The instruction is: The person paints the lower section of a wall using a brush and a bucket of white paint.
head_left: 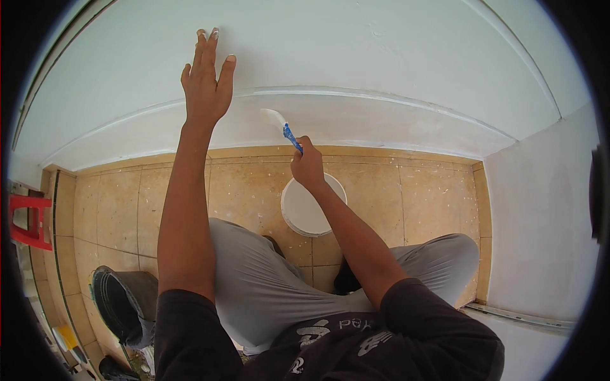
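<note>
My left hand is raised at the white wall, fingers spread and holding nothing, with white smears on two fingertips. The fingers of my right hand are wrapped round the blue handle of a paintbrush. Its pale bristles point up and left, in front of the lower band of the wall. Below my right hand a round white bucket stands on the floor, partly covered by my hand and forearm.
Tan floor tiles with white specks lie along the wall. A black bucket stands tilted at the lower left, a red plastic stool at the far left. Another wall rises at the right. My bent legs are below.
</note>
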The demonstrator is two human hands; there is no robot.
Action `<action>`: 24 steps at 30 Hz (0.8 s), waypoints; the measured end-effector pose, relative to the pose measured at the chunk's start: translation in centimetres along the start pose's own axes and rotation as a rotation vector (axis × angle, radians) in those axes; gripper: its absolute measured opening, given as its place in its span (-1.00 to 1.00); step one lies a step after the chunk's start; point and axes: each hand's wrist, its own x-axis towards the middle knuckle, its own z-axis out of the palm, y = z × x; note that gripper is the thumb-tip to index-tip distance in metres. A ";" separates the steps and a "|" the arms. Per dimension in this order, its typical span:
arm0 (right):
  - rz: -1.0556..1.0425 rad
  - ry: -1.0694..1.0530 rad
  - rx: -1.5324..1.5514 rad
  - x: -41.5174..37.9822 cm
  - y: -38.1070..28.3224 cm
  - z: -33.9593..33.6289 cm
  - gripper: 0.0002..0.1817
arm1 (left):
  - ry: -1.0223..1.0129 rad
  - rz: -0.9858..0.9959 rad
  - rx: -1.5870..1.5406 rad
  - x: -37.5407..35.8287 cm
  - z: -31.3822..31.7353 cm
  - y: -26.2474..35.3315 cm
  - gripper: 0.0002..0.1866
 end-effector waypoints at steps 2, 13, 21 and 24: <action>0.040 0.066 -0.009 -0.1 1.6 -3.3 -0.79 | -0.017 0.025 0.027 -0.2 0.1 -0.4 -0.40; 0.245 0.519 -0.185 -2.8 6.4 -9.1 -0.81 | 0.035 0.080 0.128 -0.3 0.4 0.1 -0.41; 0.164 0.365 0.078 -0.7 -1.4 4.6 -0.78 | -0.060 -0.063 0.071 0.0 -0.2 1.3 -0.36; 0.030 0.270 0.041 -2.2 -2.8 9.1 -0.75 | 0.015 0.006 0.064 -0.5 0.6 1.0 -0.39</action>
